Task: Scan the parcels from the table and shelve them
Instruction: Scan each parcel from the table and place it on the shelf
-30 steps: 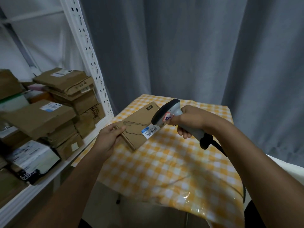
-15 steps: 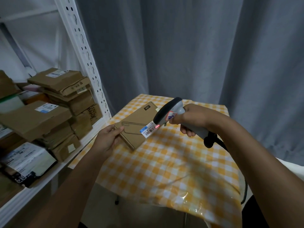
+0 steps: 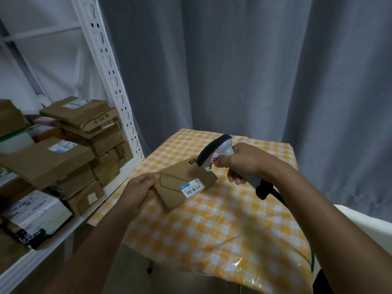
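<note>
Left hand point(image 3: 139, 190) pinches the near-left corner of the brown parcel point(image 3: 186, 182) over the checked counter point(image 3: 222, 230), its barcode label point(image 3: 192, 187) facing up. Farther right, the right hand point(image 3: 244, 164) grips the scanner point(image 3: 214, 154), whose red light on the label has gone out since half a second ago; the scan looks done, shelving on the left shelf point(image 3: 63, 234) next.

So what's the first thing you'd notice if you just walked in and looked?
Probably the grey barcode scanner in the right hand, pointed down at a flat brown parcel that the left hand holds over the table. The yellow-and-white checked tablecloth stands out too. To the left, a white shelf carries piled cardboard parcels.
</note>
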Action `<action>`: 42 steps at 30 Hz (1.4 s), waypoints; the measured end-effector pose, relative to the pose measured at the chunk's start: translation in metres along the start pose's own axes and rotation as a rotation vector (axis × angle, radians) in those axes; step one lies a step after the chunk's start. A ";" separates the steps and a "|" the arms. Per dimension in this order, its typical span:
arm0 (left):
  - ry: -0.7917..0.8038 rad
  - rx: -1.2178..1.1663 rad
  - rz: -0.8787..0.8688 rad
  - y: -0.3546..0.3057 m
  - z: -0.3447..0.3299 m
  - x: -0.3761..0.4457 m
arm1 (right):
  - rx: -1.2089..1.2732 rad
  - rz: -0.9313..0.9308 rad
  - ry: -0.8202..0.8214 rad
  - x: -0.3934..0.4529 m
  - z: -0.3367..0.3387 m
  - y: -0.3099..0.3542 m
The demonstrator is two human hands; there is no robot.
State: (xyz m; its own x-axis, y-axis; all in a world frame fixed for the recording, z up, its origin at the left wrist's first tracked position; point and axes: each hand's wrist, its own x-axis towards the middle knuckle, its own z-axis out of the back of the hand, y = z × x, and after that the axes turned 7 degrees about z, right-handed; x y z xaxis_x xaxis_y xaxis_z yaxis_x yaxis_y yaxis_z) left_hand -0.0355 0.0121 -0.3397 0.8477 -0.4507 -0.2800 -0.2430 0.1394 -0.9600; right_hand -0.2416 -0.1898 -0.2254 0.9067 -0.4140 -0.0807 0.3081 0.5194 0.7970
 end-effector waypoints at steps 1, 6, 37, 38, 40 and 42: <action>-0.023 0.088 -0.007 0.001 0.002 -0.001 | 0.002 0.003 -0.013 0.002 -0.004 0.001; -0.081 0.220 -0.108 -0.001 0.012 -0.019 | -0.033 0.078 -0.094 0.009 -0.024 0.006; -0.677 0.654 -0.276 -0.098 0.170 -0.096 | -0.328 0.271 -0.164 0.002 -0.099 0.042; -0.707 0.754 -0.266 -0.097 0.175 -0.095 | -0.327 0.272 -0.159 0.003 -0.100 0.042; -0.730 0.885 -0.244 -0.094 0.181 -0.091 | -0.329 0.274 -0.149 0.005 -0.100 0.042; -0.706 0.923 -0.248 -0.093 0.184 -0.089 | -0.316 0.273 -0.131 0.008 -0.102 0.041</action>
State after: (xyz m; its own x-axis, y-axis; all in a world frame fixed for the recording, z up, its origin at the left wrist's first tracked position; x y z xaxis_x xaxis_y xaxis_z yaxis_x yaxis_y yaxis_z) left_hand -0.0013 0.2014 -0.2241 0.9663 -0.0092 0.2572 0.1508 0.8302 -0.5367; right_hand -0.1924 -0.0955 -0.2541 0.9291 -0.3107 0.2006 0.1536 0.8177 0.5548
